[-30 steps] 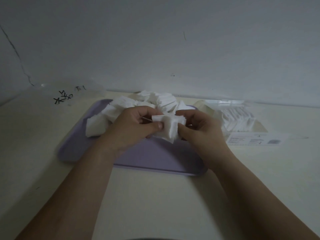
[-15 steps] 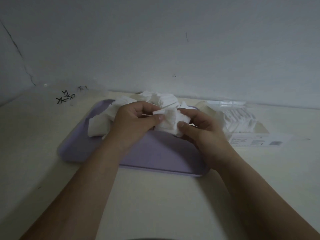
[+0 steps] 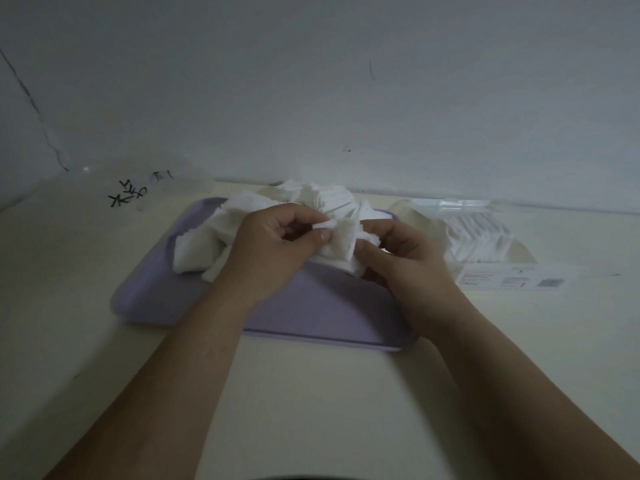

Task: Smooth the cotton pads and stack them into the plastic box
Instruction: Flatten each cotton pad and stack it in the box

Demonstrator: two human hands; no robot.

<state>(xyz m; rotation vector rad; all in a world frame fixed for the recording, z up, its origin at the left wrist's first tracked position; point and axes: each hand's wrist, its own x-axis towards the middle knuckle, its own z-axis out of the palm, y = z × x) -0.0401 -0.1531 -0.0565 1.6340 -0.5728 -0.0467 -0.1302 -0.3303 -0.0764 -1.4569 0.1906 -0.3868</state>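
A small bunch of white cotton pads (image 3: 341,247) hangs above the lilac tray (image 3: 311,306), held between both hands. My left hand (image 3: 273,251) pinches its left side with thumb and fingers. My right hand (image 3: 405,258) grips its right side, thumb in front. A loose heap of more white cotton pads (image 3: 311,199) lies at the tray's far end, partly hidden by my hands. The clear plastic box (image 3: 485,237) stands to the right of the tray, with a row of pads in it.
A white label sheet (image 3: 512,280) lies in front of the box. Black marks (image 3: 128,195) show on a clear sheet at the far left. The wall (image 3: 311,98) rises right behind the tray and box. Pale tabletop (image 3: 311,410) spreads toward me.
The bunch of pads has moved a little away from me, toward the heap, and my fingers have shifted on it. Both hands keep hold of it.
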